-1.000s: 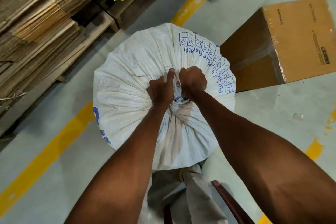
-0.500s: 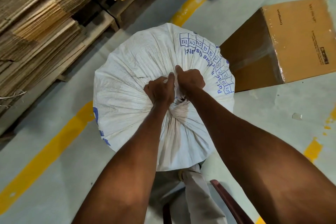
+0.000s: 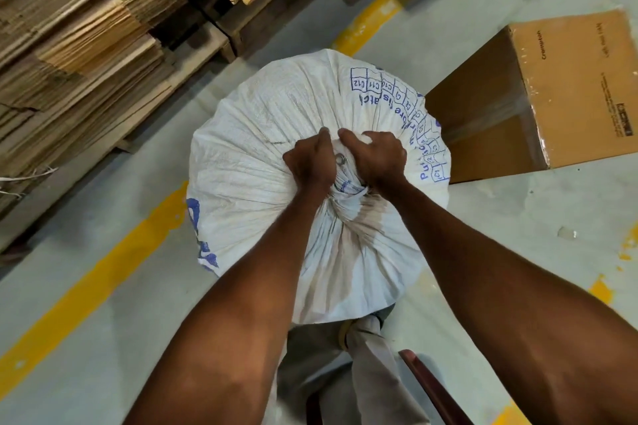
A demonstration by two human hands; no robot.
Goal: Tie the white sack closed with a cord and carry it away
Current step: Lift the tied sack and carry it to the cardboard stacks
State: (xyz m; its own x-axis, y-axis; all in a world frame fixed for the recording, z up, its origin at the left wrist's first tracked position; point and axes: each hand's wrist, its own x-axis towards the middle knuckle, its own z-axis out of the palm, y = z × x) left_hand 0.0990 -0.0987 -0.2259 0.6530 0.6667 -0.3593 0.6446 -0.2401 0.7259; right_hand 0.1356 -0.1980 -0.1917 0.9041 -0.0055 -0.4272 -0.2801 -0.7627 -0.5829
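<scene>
White woven sack [image 3: 276, 134] neck is now gripped higher — left hand [image 3: 310, 162] and right hand [image 3: 374, 159] fingers clamped on gathered fabric, shifted upward; the tie appears nearly cinched.

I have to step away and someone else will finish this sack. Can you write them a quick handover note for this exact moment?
Left hand: closed grip on the gathered neck of the white sack.
Right hand: closed grip on the same neck, right beside the left.
Sack: full, standing on the floor between the stacked cardboard and the brown box.
Done: mouth bunched tight.
Unclear: the cord is hidden under the hands, so check the knot.
Left: finish tying if needed, then lift and carry it away.
</scene>
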